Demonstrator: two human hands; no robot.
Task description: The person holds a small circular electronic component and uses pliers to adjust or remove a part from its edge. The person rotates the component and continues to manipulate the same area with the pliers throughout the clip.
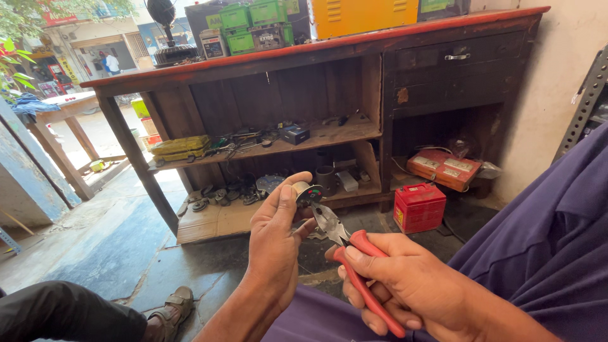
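While we sit low before the wooden counter [316, 47], everything else falls into place around it. Left of the counter a sandalled foot [172, 308] rests on the stone floor, someone else's by the look of it. On the counter's middle shelf lies a flat yellow case [179, 146] beside loose hand tools, and along its top stand green boxes [253, 22] and a yellow cabinet [364, 16].

In front of the counter's lower shelf, our left hand [273, 244] is closed around a small round part [308, 192], thumb and fingertips pinching it and lifting it up to eye level, probably so that its face turns toward us and stays steady. Just right of that, our right hand [415, 285] is wrapped around the red handles of the pliers [351, 253], whose metal nose reaches up and meets the edge of the part; we cannot tell whether it actually bites.

Below the counter's drawer, on the floor, sits a small red battery [418, 207], with a flat red box [445, 168] behind it.
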